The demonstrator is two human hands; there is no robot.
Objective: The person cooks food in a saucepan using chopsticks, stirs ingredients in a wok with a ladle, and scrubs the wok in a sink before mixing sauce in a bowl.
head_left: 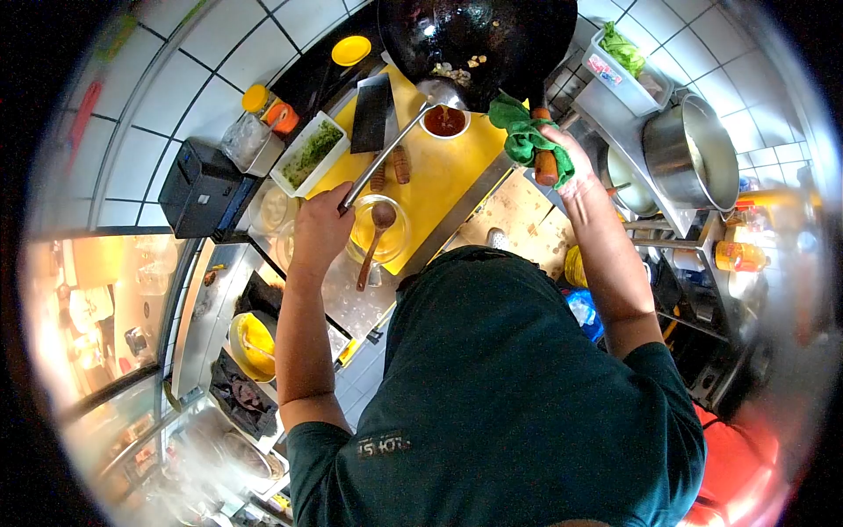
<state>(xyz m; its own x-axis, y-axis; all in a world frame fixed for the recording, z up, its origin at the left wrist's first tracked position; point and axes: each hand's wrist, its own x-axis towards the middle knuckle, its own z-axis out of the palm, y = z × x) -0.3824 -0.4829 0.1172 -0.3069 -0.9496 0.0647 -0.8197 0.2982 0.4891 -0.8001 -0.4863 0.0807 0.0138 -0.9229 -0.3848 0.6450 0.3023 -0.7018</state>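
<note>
Wok (479,35), blk, glossy, w/ pale bits (454,73), L grip (322,230) round ladle (386,155), R grip (571,160) round cloth (520,133) & handle (545,167)

White square tiles with dark grout lined the walls (211,66) around me. Off to the left, warm, bright light glowed through a dark-framed window (110,307). A metal shelf (648,186) stood out against the right-hand side, and pale tiles covered part of the floor (358,386) below.
</note>
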